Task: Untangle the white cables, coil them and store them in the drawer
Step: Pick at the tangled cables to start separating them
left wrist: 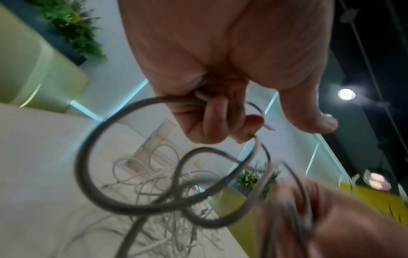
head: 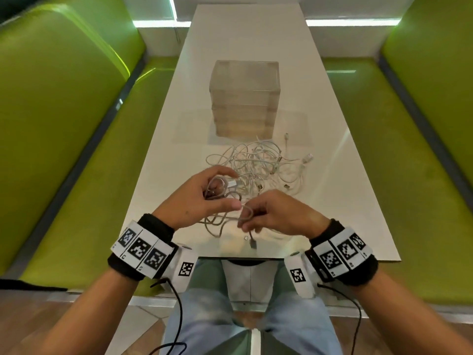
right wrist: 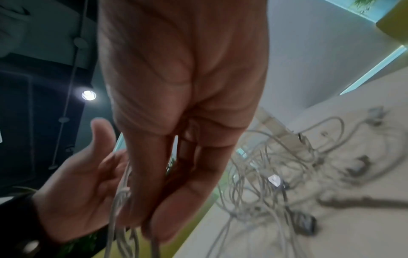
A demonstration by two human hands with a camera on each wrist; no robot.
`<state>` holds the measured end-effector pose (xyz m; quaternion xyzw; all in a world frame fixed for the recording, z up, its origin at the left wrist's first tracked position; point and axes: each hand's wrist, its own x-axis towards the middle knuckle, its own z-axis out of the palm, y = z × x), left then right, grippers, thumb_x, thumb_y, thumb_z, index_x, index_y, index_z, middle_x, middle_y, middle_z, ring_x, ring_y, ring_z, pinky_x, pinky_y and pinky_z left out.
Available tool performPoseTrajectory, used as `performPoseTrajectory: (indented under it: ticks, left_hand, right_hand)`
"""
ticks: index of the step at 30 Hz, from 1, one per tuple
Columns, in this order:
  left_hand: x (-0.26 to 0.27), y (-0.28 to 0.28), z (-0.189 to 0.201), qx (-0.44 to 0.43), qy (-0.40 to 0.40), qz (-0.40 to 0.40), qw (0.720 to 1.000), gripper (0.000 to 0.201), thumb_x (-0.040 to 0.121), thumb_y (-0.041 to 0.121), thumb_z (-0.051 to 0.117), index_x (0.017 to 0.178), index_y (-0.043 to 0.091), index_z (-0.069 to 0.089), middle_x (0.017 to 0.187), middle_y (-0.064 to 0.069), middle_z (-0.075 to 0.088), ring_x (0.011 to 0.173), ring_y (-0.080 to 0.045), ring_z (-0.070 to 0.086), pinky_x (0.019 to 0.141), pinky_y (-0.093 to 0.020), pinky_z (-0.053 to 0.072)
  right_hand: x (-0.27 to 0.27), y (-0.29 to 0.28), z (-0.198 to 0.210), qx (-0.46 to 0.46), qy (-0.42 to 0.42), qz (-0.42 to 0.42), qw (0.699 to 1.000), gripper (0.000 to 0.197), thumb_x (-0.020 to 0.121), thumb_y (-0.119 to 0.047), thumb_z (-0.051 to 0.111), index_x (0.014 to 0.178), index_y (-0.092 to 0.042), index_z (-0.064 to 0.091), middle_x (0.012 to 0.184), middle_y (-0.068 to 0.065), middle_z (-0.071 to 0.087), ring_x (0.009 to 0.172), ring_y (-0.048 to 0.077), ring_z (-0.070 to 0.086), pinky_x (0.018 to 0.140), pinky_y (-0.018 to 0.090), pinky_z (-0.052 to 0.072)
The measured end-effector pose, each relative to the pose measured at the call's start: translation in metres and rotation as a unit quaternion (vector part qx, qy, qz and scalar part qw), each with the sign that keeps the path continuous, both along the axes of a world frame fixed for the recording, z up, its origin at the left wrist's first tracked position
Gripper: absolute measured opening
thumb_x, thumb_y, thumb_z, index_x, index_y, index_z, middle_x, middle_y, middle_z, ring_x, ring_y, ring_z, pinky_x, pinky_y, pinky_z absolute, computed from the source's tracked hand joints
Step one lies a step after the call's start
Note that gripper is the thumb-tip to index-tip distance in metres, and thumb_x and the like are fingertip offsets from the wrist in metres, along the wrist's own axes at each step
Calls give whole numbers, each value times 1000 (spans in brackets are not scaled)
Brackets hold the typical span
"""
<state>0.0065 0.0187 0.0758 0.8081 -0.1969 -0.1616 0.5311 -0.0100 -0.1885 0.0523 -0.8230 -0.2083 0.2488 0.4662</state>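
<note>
Both hands are working above the near end of the white table [head: 340, 160], and the left hand [head: 198, 198] is gripping a small coil of white cable [head: 217, 190], fingers curled round the gathered loops; the left wrist view is showing those curled fingers [left wrist: 215, 120] clamping the strands against the palm while wide loops are hanging below them. The right hand [head: 276, 213] is sitting just beside it, thumb and fingers pinching a loop of the same cable near the left thumb, with a plug end [head: 253, 243] dangling under it over the table's near edge. In the right wrist view the fingers [right wrist: 176, 183] are lying pressed close together along several strands, though blur is hiding the exact pinch. Beyond the hands, the tangle of white cables [head: 258, 162] is lying in a loose heap on the table, connectors poking out on its right side. Just behind that heap the clear drawer unit [head: 244, 98] is standing upright mid-table, all its drawers looking closed. Green benches [head: 64, 119] are flanking the table on both sides.
</note>
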Motion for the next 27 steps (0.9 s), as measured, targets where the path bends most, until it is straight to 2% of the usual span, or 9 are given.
performPoseTrajectory:
  ticks: [4,6,8,11,17,20,22,25,27]
  left_hand:
    - [-3,5,-3,-153,69,77,983,31,88,43,55,102,15,60,63,5,44,48,-5,31,45,-19,27]
    - [-4,6,-6,-173,83,75,979,24,94,33,46,95,13,60,63,4,46,46,-7,28,44,-20,24]
    - [-9,4,-9,-165,78,59,982,22,98,29,44,91,14,59,63,5,46,46,-7,28,44,-20,24]
    - [-13,1,-14,-166,86,65,980,23,97,30,44,90,12,57,62,4,47,46,-7,28,45,-22,23]
    - [-17,-8,-17,-240,169,62,954,34,95,34,32,81,11,53,63,-3,49,43,-12,27,48,-27,24]
    - [-18,-13,-17,-233,148,57,959,22,94,28,35,83,10,43,66,-2,52,47,-14,33,49,-26,30]
    - [-19,-16,-19,-245,146,62,957,15,93,22,36,84,11,41,69,-1,55,50,-15,37,52,-26,36]
    - [-21,-21,-22,-256,152,70,952,14,91,23,35,86,11,41,76,-3,58,55,-17,42,55,-27,38]
    - [-22,-22,-22,-263,160,86,947,14,89,24,37,86,11,40,79,-5,61,59,-18,46,57,-26,39]
  right_hand:
    - [-25,5,-28,-75,95,80,989,15,78,-6,72,93,-4,72,86,14,74,71,14,68,76,30,56]
    - [-32,10,-41,-117,103,94,983,23,77,-9,73,100,-6,70,92,9,73,79,18,68,79,30,56]
    - [-33,10,-46,-170,68,100,978,35,76,-16,75,109,-12,66,96,-1,69,81,13,63,78,24,49]
    - [-31,0,-40,-193,61,62,977,52,73,-28,78,120,-16,59,105,-3,67,88,9,59,83,24,47]
    - [-27,-11,-21,-83,-18,-132,988,56,73,-36,78,123,-26,54,117,-7,55,96,12,58,82,24,50]
    - [-26,4,-19,-23,-30,-106,994,62,77,-35,75,133,-32,48,126,-13,50,104,8,55,84,22,50]
    - [-30,14,-21,5,-15,-76,997,45,81,-30,71,124,-24,59,118,-11,60,100,6,60,85,19,50]
    - [-37,25,-29,78,34,-85,993,23,86,-18,67,107,-11,68,97,3,72,88,13,68,84,25,54]
    - [-43,28,-33,70,36,-60,995,14,89,-15,62,99,-6,69,77,-8,70,72,7,66,72,17,51]
